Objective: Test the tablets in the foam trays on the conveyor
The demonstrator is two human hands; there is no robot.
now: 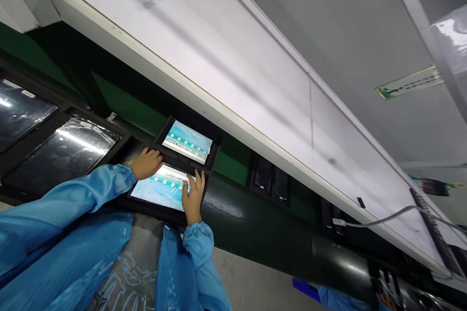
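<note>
Two lit tablets lie in a black tray (214,155) on a dark green conveyor belt. The far tablet (187,141) shows a pale blue screen with icons. My left hand (146,164) rests with curled fingers on the tray's left edge, beside the near tablet (156,192). My right hand (192,195) lies on the near tablet's right side with fingers stretched flat on the screen. Both arms wear blue sleeves.
Dark tablets wrapped in glossy film (62,153) sit in trays to the left. Black devices (272,182) stand along the belt's far side under a long white shelf (219,58). Another person's blue sleeve (339,299) shows at lower right. A grey cable (386,218) runs along the shelf edge.
</note>
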